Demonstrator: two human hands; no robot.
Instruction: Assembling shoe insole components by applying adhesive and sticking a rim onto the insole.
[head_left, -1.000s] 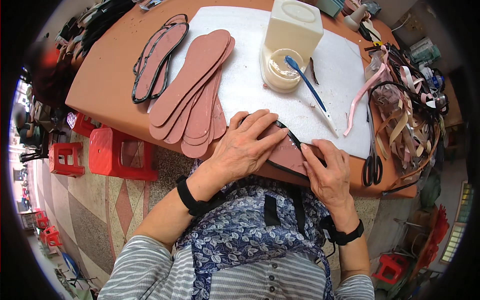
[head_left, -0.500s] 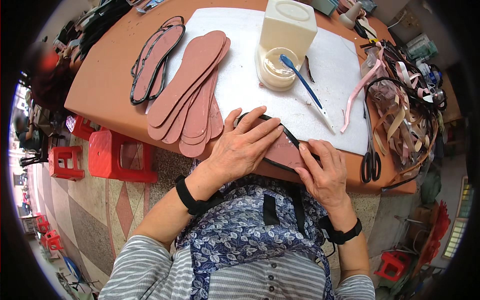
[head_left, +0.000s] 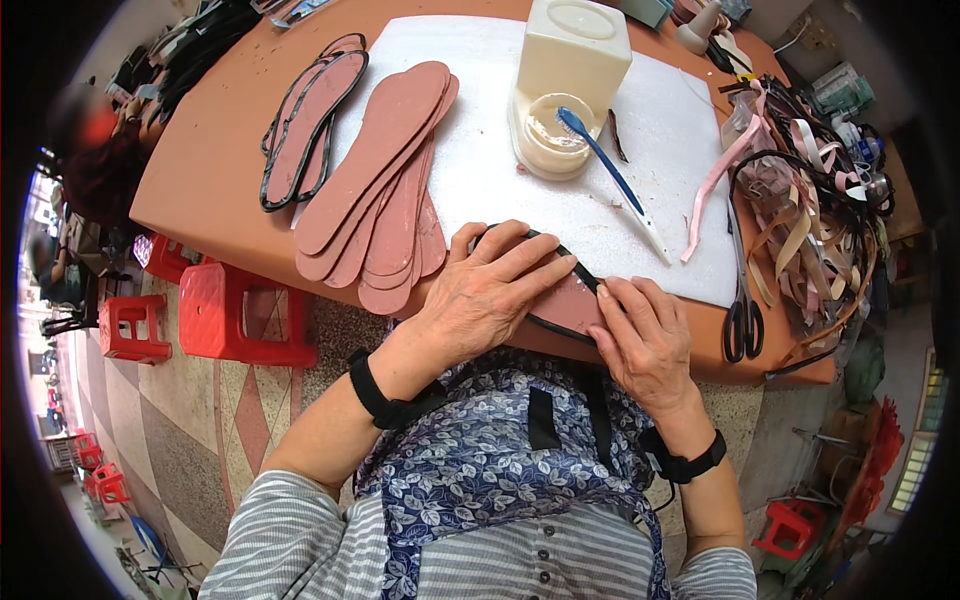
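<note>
A pinkish-brown shoe insole (head_left: pixel 566 304) with black edging lies at the table's near edge, between my hands. Across its left part spreads my left hand (head_left: pixel 475 292), holding it with the fingertips along the far edge; the thumb is hidden. On the right end, my right hand (head_left: pixel 645 335) is closed, with fingers and thumb at the black edging strip (head_left: pixel 578 262). Beyond them stands a cream pot (head_left: pixel 552 150) with whitish residue, and a blue-and-white brush (head_left: pixel 612 175) leans across its rim. Left of my hands fans a stack of unedged insoles (head_left: pixel 375 180).
Several black-edged insoles (head_left: pixel 320 130) lie at the far left of a white foam sheet (head_left: pixel 480 130). Black-handled scissors (head_left: pixel 742 320) rest on the right, beside a tangled heap of strips (head_left: pixel 800 220). Red stools (head_left: pixel 235 315) stand on the floor at left. Another person (head_left: pixel 100 150) is at far left.
My left fingers have shifted slightly right and down along the insole's far edge. My right hand stays at the edging, almost unmoved.
</note>
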